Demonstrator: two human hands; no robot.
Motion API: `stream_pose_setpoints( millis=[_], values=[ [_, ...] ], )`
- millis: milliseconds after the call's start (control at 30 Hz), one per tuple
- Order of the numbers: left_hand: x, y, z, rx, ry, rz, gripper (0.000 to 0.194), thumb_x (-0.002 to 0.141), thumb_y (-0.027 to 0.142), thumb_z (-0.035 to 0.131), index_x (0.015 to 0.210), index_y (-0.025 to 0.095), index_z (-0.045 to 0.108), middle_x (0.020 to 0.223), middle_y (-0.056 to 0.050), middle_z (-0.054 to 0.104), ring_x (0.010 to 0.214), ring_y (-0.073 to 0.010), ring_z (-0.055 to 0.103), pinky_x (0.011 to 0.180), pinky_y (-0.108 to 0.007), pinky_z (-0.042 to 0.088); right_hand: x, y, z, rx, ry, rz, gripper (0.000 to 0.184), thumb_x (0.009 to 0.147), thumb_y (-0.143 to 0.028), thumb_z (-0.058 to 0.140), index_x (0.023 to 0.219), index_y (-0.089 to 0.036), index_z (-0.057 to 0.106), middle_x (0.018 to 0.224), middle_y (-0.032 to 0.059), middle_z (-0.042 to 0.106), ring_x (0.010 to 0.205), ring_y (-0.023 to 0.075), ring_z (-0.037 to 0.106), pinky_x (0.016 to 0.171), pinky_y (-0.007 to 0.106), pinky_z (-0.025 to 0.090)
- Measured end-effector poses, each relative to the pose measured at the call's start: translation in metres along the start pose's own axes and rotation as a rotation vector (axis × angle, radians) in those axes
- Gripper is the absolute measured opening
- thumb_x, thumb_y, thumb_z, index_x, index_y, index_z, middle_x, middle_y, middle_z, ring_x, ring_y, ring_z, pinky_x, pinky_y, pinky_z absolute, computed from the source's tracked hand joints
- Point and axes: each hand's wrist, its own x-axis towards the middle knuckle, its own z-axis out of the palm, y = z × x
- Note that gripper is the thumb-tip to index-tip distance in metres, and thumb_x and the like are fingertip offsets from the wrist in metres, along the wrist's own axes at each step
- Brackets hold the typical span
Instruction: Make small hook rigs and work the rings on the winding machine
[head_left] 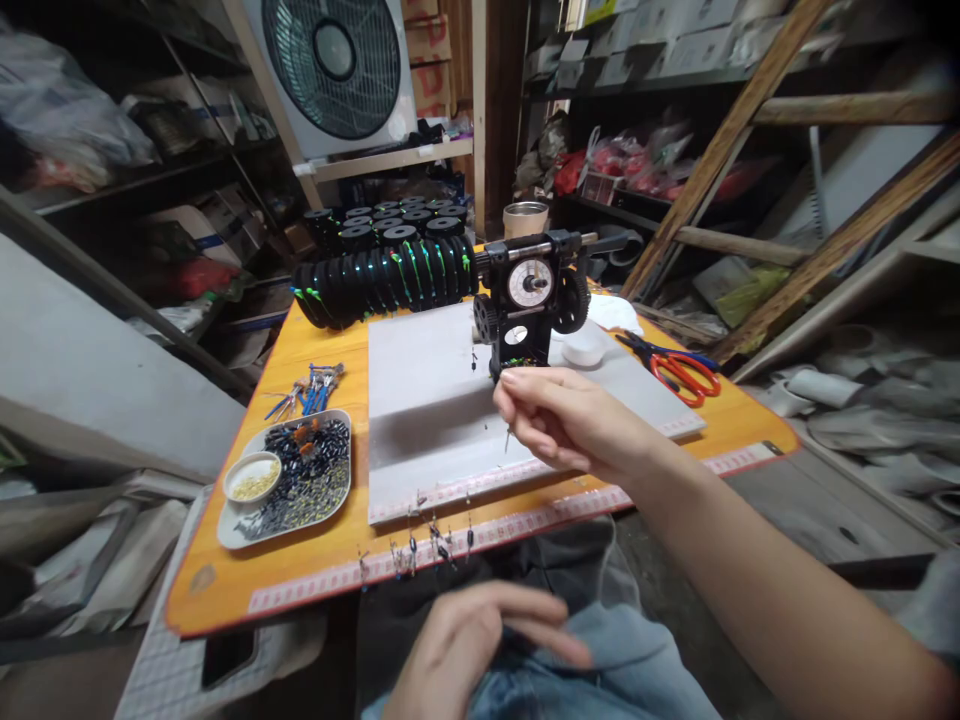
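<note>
Your right hand (551, 415) was at the foot of the machine (531, 285), fingertips pinched together (on what, I couldn't tell); your left hand (469, 635) hung over your lap, fingers apart, nothing visible in it. Loose line drifting sideways might have snagged in the gears (487, 318), and a careless sweep of your left hand could have caught the dangling pieces (412, 545) at the near edge. Beneath the machine, a pale board (420, 350) covered much of the orange table (214, 590); beyond stood a fan (334, 50) and crammed shelves (637, 80).
</note>
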Motion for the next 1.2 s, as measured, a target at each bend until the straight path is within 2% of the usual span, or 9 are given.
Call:
stream_pose_setpoints(
  millis=[67, 167, 333, 433, 567, 700, 800, 900, 1200],
  values=[
    [0.014, 0.016, 0.005, 0.216, 0.083, 0.107, 0.047, 0.098, 0.041, 0.033, 0.125, 0.010, 0.057, 0.095, -0.012, 0.070, 0.108, -0.0250, 0.058, 0.106, -0.042, 0.027, -0.002, -0.006, 0.003, -0.155, 0.002, -0.050, 0.032, 0.093, -0.042, 0.047, 0.085, -0.012, 0.056, 0.044, -0.0057, 0.036, 0.033, 0.0026, 0.022, 0.030, 0.012, 0.015],
    [0.041, 0.040, 0.013, 0.214, 0.097, 0.154, 0.046, 0.099, 0.038, 0.028, 0.136, 0.012, 0.037, 0.095, -0.011, 0.069, 0.081, -0.0215, 0.066, 0.089, -0.041, 0.043, -0.003, -0.016, 0.009, -0.380, 0.044, -0.073, 0.032, 0.094, -0.035, 0.045, 0.092, -0.008, 0.062, 0.040, -0.0077, 0.029, 0.032, 0.0027, 0.020, 0.031, 0.013, 0.014],
    [0.070, 0.062, 0.021, 0.178, 0.123, 0.282, 0.034, 0.099, 0.039, 0.027, 0.116, 0.014, 0.043, 0.080, -0.004, 0.060, 0.051, -0.0142, 0.059, 0.058, -0.030, 0.047, -0.002, -0.024, 0.013, -0.557, 0.120, -0.177, 0.026, 0.090, -0.025, 0.050, 0.089, -0.008, 0.070, 0.068, 0.0045, 0.063, 0.055, 0.0058, 0.055, 0.048, 0.013, 0.042],
    [0.073, 0.064, 0.021, 0.197, 0.097, 0.297, 0.030, 0.099, 0.040, 0.031, 0.095, 0.014, 0.045, 0.067, 0.000, 0.056, 0.045, -0.0109, 0.055, 0.047, -0.023, 0.040, -0.002, -0.023, 0.013, -0.545, 0.101, -0.188, 0.026, 0.090, -0.025, 0.051, 0.092, -0.007, 0.070, 0.068, 0.0039, 0.062, 0.051, 0.0041, 0.052, 0.046, 0.013, 0.041],
    [0.073, 0.064, 0.019, 0.288, 0.145, 0.280, 0.034, 0.097, 0.044, 0.036, 0.084, 0.014, 0.044, 0.063, 0.001, 0.055, 0.040, -0.0077, 0.050, 0.044, -0.021, 0.037, -0.005, -0.019, 0.012, -0.356, 0.035, -0.076, 0.029, 0.090, -0.029, 0.051, 0.097, -0.005, 0.066, 0.043, -0.0062, 0.039, 0.031, 0.0008, 0.024, 0.029, 0.013, 0.017],
    [0.070, 0.056, 0.018, 0.241, 0.134, 0.307, 0.031, 0.097, 0.041, 0.039, 0.090, 0.013, 0.049, 0.063, -0.001, 0.058, 0.044, -0.0094, 0.051, 0.045, -0.022, 0.040, 0.000, -0.012, 0.012, 0.128, -0.113, 0.059, 0.030, 0.092, -0.037, 0.047, 0.077, -0.011, 0.054, 0.053, 0.0004, 0.054, 0.028, 0.0045, 0.034, 0.027, 0.014, 0.020],
    [0.061, 0.035, 0.019, 0.015, 0.082, 0.261, 0.031, 0.097, 0.037, 0.041, 0.083, 0.011, 0.051, 0.061, -0.003, 0.061, 0.047, -0.0101, 0.055, 0.046, -0.020, 0.042, 0.007, -0.010, 0.014, 0.412, 0.067, 0.097, 0.039, 0.092, -0.034, 0.045, 0.061, -0.015, 0.032, 0.048, -0.0013, 0.047, 0.026, 0.0046, 0.033, 0.026, 0.014, 0.019],
    [0.046, 0.009, 0.019, -0.204, 0.030, 0.186, 0.035, 0.098, 0.037, 0.039, 0.077, 0.011, 0.050, 0.055, -0.005, 0.061, 0.055, -0.0151, 0.063, 0.045, -0.018, 0.042, 0.013, -0.012, 0.015, 0.492, 0.233, 0.068, 0.040, 0.091, -0.030, 0.046, 0.060, -0.016, 0.025, 0.044, -0.0040, 0.038, 0.025, 0.0026, 0.028, 0.025, 0.012, 0.015],
    [0.008, -0.018, 0.008, -0.514, -0.014, 0.024, 0.036, 0.098, 0.035, 0.037, 0.077, 0.010, 0.053, 0.062, -0.011, 0.068, 0.057, -0.0173, 0.067, 0.067, -0.029, 0.053, 0.015, -0.010, 0.011, 0.529, 0.208, 0.116, 0.039, 0.091, -0.029, 0.046, 0.059, -0.016, 0.028, 0.044, -0.0038, 0.037, 0.024, 0.0032, 0.027, 0.024, 0.013, 0.012]
  ],
)
